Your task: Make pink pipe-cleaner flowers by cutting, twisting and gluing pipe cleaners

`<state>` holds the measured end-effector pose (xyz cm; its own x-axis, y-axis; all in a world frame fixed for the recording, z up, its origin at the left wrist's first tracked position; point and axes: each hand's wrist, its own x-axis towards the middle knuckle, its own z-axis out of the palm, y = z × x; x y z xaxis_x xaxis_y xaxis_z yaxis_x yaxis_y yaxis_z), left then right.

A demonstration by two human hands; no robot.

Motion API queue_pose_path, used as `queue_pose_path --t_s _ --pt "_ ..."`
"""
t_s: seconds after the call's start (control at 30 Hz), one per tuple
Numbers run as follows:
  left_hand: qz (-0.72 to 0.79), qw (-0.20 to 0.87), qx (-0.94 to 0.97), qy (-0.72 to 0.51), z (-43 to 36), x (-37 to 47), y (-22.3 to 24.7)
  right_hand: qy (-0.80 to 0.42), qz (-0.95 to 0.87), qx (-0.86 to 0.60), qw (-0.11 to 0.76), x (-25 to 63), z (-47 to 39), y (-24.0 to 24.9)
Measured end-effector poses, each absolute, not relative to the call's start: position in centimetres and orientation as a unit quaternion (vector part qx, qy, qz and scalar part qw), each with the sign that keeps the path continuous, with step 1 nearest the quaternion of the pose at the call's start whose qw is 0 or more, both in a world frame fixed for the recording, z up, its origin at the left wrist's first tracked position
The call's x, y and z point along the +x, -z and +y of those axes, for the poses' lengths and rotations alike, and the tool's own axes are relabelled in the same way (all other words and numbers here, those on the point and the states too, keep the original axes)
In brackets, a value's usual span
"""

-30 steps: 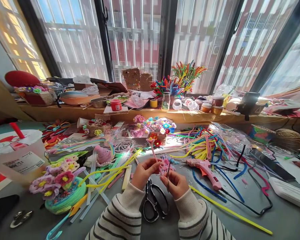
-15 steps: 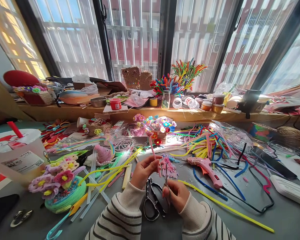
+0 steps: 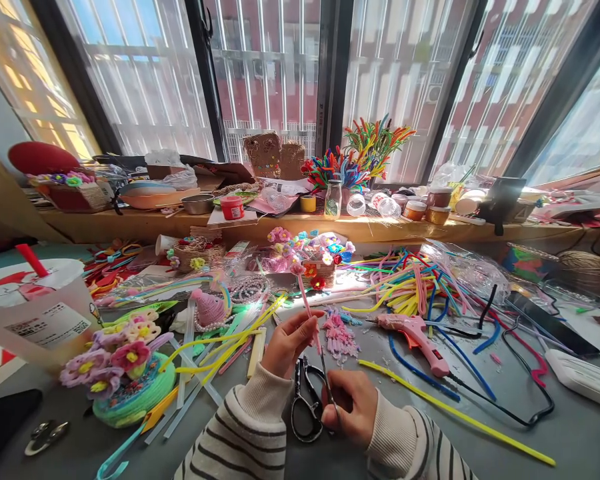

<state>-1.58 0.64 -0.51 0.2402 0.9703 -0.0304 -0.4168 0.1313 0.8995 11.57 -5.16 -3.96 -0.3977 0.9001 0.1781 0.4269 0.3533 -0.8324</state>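
My left hand (image 3: 293, 343) pinches a pink pipe-cleaner stem (image 3: 305, 293) that stands upright, with a small pink tip at its top. My right hand (image 3: 351, 403) is closed round the handles of slim scissors (image 3: 324, 367), whose blades point up to the stem's lower end by my left fingers. Black-handled pliers (image 3: 306, 407) lie on the table between my hands. Just beyond my right hand is a pile of pink fuzzy clippings (image 3: 340, 333).
A pink glue gun (image 3: 417, 340) and its black cord lie at right, near a long yellow pipe cleaner (image 3: 455, 410). Crocheted flowers (image 3: 105, 360) and a drink cup (image 3: 40, 313) stand at left. Many pipe cleaners (image 3: 410, 287) are spread behind.
My right hand has turned, and the scissors now tilt up-left to the stem instead of standing upright beside it. My left hand still holds the stem.
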Motion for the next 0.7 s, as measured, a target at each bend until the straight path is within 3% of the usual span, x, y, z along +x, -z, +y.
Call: queue_pose_path --t_s 0.7 --pt "0.319 0.683 0.405 -0.517 0.68 -1.32 0.67 -0.344 -0.741 -0.474 0.33 11.57 -5.23 3.3"
